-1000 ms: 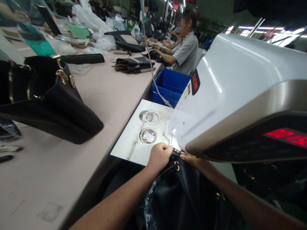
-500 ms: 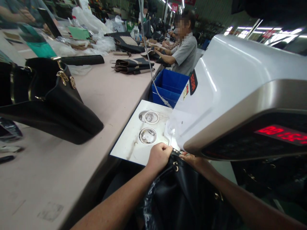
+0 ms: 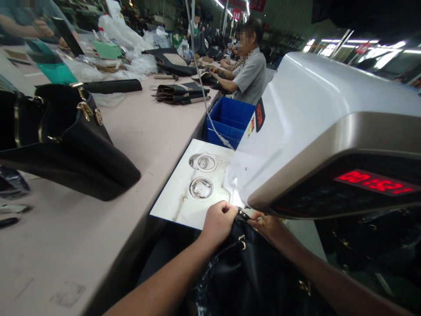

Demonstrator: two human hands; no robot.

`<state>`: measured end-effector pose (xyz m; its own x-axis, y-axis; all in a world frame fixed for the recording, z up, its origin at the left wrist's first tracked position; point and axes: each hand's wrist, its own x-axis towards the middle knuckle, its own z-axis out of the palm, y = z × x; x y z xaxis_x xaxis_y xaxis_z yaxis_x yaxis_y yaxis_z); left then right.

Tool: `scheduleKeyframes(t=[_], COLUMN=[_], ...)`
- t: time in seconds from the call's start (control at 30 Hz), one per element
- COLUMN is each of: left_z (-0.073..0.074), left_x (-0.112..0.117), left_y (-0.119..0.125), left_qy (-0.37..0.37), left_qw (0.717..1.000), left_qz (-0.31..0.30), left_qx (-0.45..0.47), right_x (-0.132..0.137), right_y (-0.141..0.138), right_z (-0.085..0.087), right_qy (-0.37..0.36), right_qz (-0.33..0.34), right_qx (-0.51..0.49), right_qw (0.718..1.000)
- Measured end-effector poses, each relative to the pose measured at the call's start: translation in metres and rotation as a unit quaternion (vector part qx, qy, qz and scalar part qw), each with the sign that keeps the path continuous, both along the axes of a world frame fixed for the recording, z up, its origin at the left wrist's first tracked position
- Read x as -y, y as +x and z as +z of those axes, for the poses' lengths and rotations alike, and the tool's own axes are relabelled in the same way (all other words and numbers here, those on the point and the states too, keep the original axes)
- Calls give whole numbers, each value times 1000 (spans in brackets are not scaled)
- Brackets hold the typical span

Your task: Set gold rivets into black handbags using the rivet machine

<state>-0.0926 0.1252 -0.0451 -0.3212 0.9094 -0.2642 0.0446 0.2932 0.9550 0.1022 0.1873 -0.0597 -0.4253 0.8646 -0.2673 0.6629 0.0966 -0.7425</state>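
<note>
A black handbag (image 3: 259,267) with gold hooks hangs below the head of a white machine (image 3: 305,96) with a red lit display. My left hand (image 3: 219,221) pinches the bag's top edge at its left side. On the other side of that edge, my right hand (image 3: 265,222) grips it too, its fingers partly hidden under the machine. Between both hands runs a short dark strip with small shiny dots (image 3: 242,213). Clear plastic wrap (image 3: 204,281) lines the bag's left side.
A white plate (image 3: 174,197) with two round trays of small metal parts lies left of the machine. Behind it stands a blue bin (image 3: 230,120). Another black handbag (image 3: 98,162) rests on the long table (image 3: 98,245). A co-worker (image 3: 250,66) handles dark pieces farther back.
The view has shifted slightly, so the machine appears a little lower and further left. My right fingers have lifted slightly at the bag's edge; both hands stay on it.
</note>
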Motion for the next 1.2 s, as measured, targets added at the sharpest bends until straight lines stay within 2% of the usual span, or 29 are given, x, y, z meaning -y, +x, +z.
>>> scheduleKeyframes(t=[0.1, 0.23, 0.5, 0.73, 0.9, 1.2], left_z=[2, 2, 5, -2, -4, -5], left_x=[-6, -10, -14, -21, -20, -19], left_y=[-1, -1, -2, -2, -1, -1], left_qy=[2, 3, 8, -8, -9, -8], left_qw=[1000, 1000, 1000, 1000, 1000, 1000], left_qz=[3, 3, -1, 0, 3, 4], left_qx=[-3, -6, -24, -29, -24, -24], right_x=[-12, -19, -15, -29, -30, -29], right_y=[0, -1, -2, -14, -15, -14], right_z=[-1, 0, 7, 19, 22, 18], right_qy=[-19, 19, 89, 137, 149, 146], right_qz=[15, 15, 32, 41, 42, 76], right_qx=[0, -2, 22, 83, 109, 98], right_qw=[1000, 1000, 995, 986, 982, 981])
